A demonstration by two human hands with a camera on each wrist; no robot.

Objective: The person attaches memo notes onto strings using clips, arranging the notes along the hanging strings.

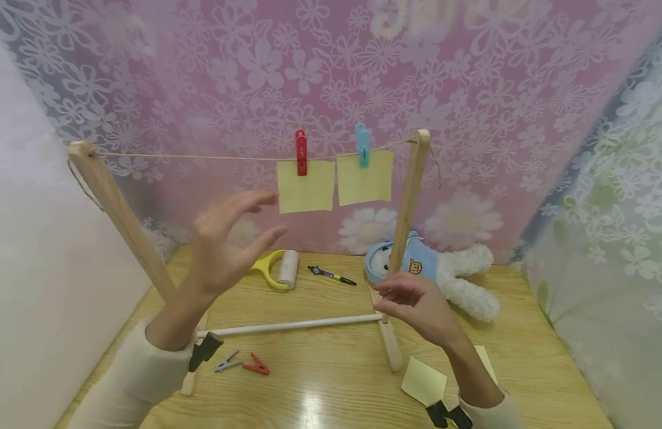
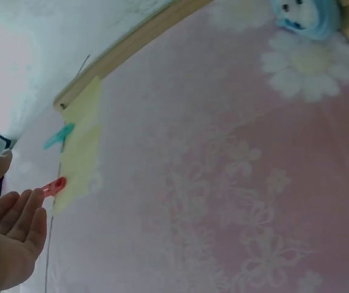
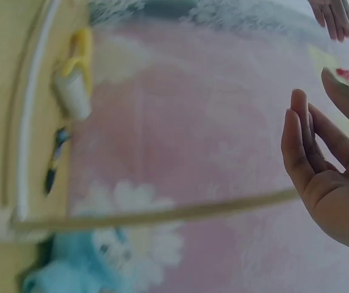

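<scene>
Two yellow paper notes hang from a string (image 1: 202,157) tied between two wooden posts. A red clothespin (image 1: 301,152) clips the left note (image 1: 306,193), and a light blue clothespin (image 1: 363,146) clips the right note (image 1: 365,182). My left hand (image 1: 223,244) is raised beside the left note, thumb and fingers apart, holding nothing; its fingertips overlap the note's edge in the head view. Lower down, my right hand (image 1: 419,307) hovers near the right post (image 1: 408,208) with loosely bent fingers. Nothing shows in its palm (image 3: 339,189) in the right wrist view.
A grey clothespin (image 1: 227,361) and a red one (image 1: 257,364) lie on the table (image 1: 331,357). More yellow notes (image 1: 424,380) lie under my right forearm. Behind the white crossbar (image 1: 293,326) are a yellow-handled lint roller (image 1: 288,269), a pen (image 1: 332,275) and a plush toy (image 1: 465,274).
</scene>
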